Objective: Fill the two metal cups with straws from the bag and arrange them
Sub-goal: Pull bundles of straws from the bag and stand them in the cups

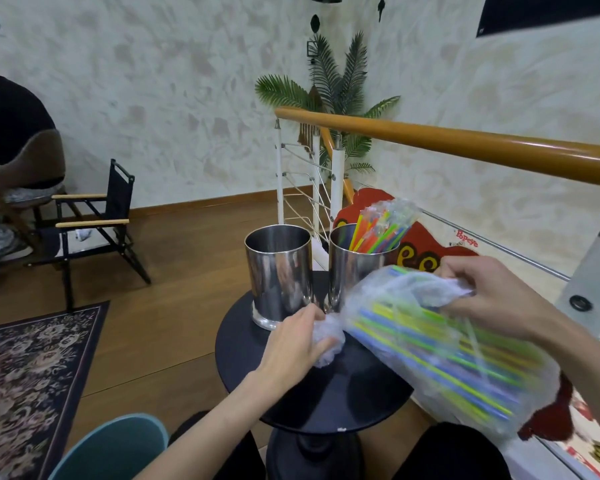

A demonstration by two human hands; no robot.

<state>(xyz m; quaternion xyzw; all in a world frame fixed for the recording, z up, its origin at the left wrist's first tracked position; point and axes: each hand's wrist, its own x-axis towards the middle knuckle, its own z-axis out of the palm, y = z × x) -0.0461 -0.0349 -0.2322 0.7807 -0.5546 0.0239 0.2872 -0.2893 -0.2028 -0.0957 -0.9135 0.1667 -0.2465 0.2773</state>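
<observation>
- While gripped at its bunched end by left hand (pixel 300 336) and pinched by right hand (pixel 492 292), clear plastic bag of coloured straws (pixel 440 355), lower right of frame.
- Could spill straws if tugged unevenly.
- Empty shiny metal cup (pixel 278 271) at centre, liable to topple off dark round surface (pixel 326 396) if knocked.

Light: bright and even, soft shadows
Shine: white streaks on the metal cups (pixel 278 271)
Blur: bag of straws (pixel 440 348) looks smeared
Edges: handrail (pixel 465 142) looks bent
</observation>
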